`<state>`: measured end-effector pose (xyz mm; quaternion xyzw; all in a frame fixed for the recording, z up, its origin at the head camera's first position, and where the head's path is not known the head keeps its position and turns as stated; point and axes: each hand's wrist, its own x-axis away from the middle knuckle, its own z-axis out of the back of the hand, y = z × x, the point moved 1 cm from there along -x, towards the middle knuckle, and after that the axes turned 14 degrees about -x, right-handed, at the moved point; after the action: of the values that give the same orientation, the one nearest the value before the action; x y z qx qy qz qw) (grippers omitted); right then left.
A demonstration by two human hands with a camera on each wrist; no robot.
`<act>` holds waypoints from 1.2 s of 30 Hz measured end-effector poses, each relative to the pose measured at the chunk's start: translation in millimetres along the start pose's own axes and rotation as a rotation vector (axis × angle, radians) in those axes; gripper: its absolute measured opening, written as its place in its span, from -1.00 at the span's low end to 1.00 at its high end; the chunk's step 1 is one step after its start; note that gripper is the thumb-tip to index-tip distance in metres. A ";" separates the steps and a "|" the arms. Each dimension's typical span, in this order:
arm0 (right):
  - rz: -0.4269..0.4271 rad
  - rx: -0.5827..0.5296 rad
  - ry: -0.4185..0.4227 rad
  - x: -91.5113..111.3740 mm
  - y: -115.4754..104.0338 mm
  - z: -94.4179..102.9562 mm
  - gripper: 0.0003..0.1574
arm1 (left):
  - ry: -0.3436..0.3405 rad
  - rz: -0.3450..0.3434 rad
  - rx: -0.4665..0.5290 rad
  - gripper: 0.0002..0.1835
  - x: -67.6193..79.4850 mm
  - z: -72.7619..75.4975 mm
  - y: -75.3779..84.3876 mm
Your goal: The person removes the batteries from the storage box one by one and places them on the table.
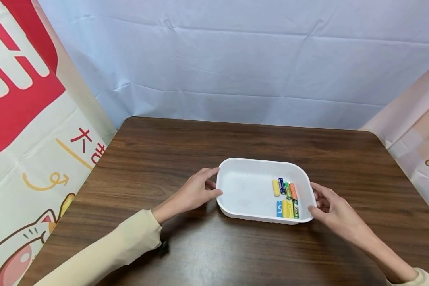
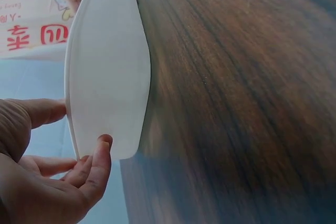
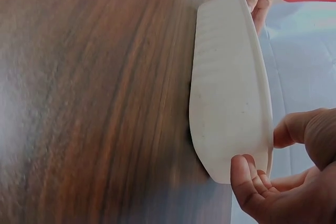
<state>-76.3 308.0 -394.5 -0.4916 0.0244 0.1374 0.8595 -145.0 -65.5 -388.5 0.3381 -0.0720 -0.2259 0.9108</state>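
A white, shallow tray (image 1: 246,186) with rounded corners stands on the wooden table, held at both ends. My left hand (image 1: 196,190) grips its left end, thumb at the rim and fingers against the outer wall (image 2: 107,66) in the left wrist view. At the other end, my right hand (image 1: 337,210) grips the rim in the same way, its fingertips on the side wall in the right wrist view. Several batteries lie in two rows at the tray's right side, among them a dark blue battery (image 1: 282,186), an orange battery (image 1: 293,191) and a light blue battery (image 1: 279,209).
Dark wood-grain table (image 1: 171,147) extends around the tray, with its far edge behind. A pale cloth (image 1: 214,67) hangs beyond that edge. On the left is a printed sheet (image 1: 32,131) with red and yellow drawings; another printed sheet (image 1: 427,147) hangs at right.
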 end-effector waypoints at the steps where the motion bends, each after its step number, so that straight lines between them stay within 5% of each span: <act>1: -0.004 0.002 -0.001 0.5 -0.7 -0.9 -0.25 | -0.003 0.003 -0.002 -0.25 1.0 0.6 -0.5; 11: -0.007 -0.033 -0.012 0.6 -3.4 -3.7 -0.24 | -0.018 0.003 -0.002 -0.23 7.6 5.7 -0.7; 24: 0.007 -0.006 0.009 -3.0 -5.6 1.5 -0.29 | 0.116 -0.059 -0.137 -0.36 -6.5 12.6 24.4; 36: 0.036 0.039 0.024 -1.7 -4.8 2.9 -0.32 | -0.061 -0.090 -0.191 -0.38 -37.3 -14.1 65.9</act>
<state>-76.9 307.8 -388.7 -0.4758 0.0464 0.1464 0.8660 -150.2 4.1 -355.8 0.2455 -0.0627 -0.2828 0.9251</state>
